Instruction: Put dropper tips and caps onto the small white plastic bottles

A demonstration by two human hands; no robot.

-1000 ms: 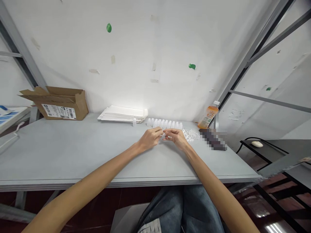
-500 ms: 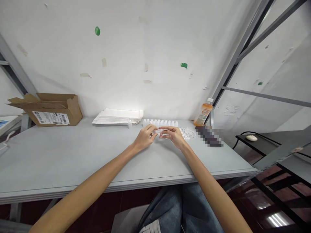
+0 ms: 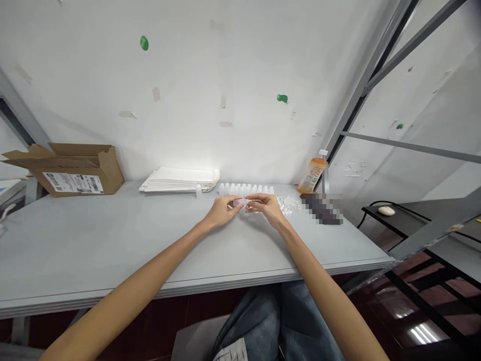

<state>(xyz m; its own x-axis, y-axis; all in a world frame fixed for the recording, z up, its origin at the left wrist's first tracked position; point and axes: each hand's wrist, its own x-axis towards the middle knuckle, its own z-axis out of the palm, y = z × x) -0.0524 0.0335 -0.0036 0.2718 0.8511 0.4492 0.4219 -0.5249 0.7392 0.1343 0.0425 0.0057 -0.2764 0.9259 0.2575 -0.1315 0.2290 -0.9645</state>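
My left hand [image 3: 221, 211] and my right hand [image 3: 266, 208] meet at the fingertips just in front of a row of small white plastic dropper bottles [image 3: 246, 189]. Between the fingers is a small translucent plastic piece [image 3: 241, 202], too small to identify exactly and partly hidden by them. A heap of clear plastic bags or small parts [image 3: 288, 203] lies just beyond my right hand. One lone bottle [image 3: 198, 191] stands to the left of the row.
The grey table [image 3: 112, 240] carries a stack of white paper sheets [image 3: 178, 180], an open cardboard box [image 3: 71, 173], an orange drink bottle [image 3: 311, 175] and a pixelated dark object [image 3: 323, 208]. A white wall stands behind. A computer mouse [image 3: 386, 210] sits on a lower dark shelf.
The whole scene has shifted slightly left in the view as my head moved. My fingers have shifted a little on the small piece, and both hands stay together.
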